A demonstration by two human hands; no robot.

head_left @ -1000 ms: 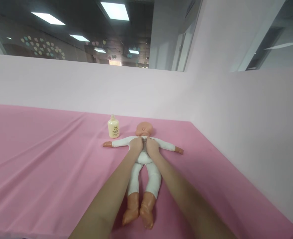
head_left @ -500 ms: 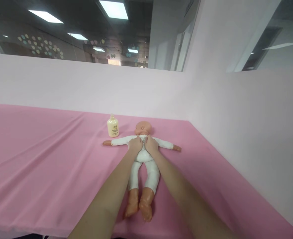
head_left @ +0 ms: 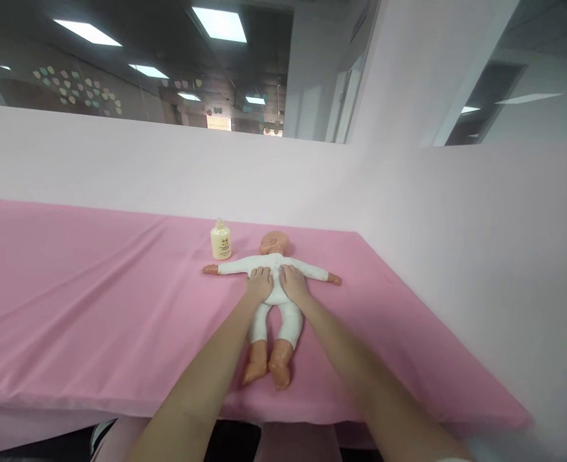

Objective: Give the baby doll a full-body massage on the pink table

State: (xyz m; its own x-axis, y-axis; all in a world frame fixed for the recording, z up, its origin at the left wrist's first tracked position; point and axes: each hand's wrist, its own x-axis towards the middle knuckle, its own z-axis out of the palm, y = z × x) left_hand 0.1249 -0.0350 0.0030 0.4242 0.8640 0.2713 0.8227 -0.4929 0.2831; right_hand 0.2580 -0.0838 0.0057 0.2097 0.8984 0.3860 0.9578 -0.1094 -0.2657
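A baby doll with a white cloth body lies on the pink-covered table, arms spread wide and feet towards me. Its head is turned to the left. My left hand rests flat on the left side of the doll's torso, fingers stretched out. On the right side of the torso lies my right hand, its fingers also extended. A strip of white cloth shows between the two hands. Beyond the doll's left-hand arm stands a cream-coloured bottle with dark print, upright.
The pink cover has creases on the left and hangs over the front edge. A white wall rises behind the table and another on the right. Glass panes above reflect ceiling lights.
Both hands have slid lower on the doll's torso, and their fingers have gone from curled to laid flat. My view has shifted, so the table's front edge now shows.
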